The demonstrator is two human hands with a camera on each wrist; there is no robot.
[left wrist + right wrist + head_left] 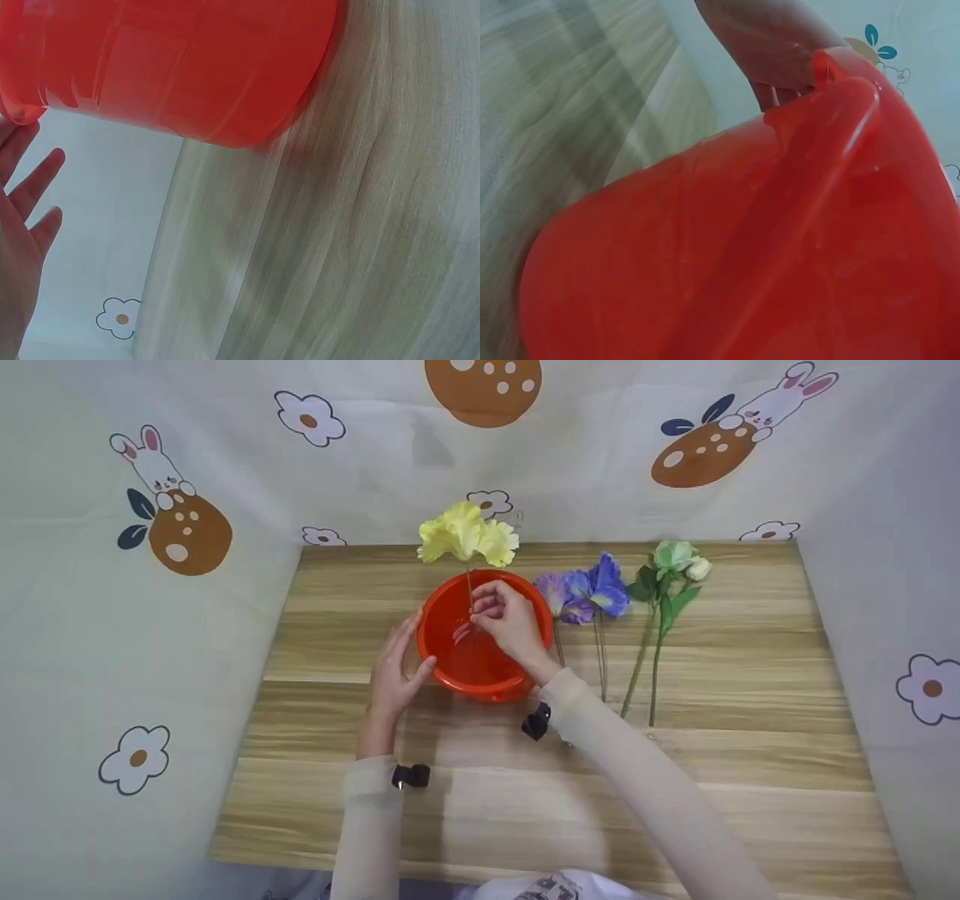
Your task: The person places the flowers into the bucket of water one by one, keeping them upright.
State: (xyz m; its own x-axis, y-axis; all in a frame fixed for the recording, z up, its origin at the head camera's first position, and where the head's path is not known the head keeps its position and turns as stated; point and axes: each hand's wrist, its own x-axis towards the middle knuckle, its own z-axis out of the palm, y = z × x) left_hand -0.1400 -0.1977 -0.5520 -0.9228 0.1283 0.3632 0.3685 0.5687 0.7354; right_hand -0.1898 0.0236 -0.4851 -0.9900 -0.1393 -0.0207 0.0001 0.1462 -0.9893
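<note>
A red plastic bucket [484,690] stands upright on the table. My right hand [514,622] is over its mouth and pinches the thin stem of a yellow artificial flower [466,536] between thumb and fingers. The ruffled bloom rises above the far rim, while the lower stem reaches into the bucket. At the bucket's left side, my left hand [394,667] touches the rim with fingers spread and fairly straight. The left wrist view shows those fingers [34,184] beside the bucket wall [187,67]. Seen from the right wrist, the bucket's handle [780,225] hangs down its side.
Purple-blue artificial flowers [600,589] lie right of the bucket on the wooden table [750,780]. Farther right is a pale green flower [673,556] with a white bud [698,568] and green leaves. A printed cloth [585,457] hangs behind and beside the table.
</note>
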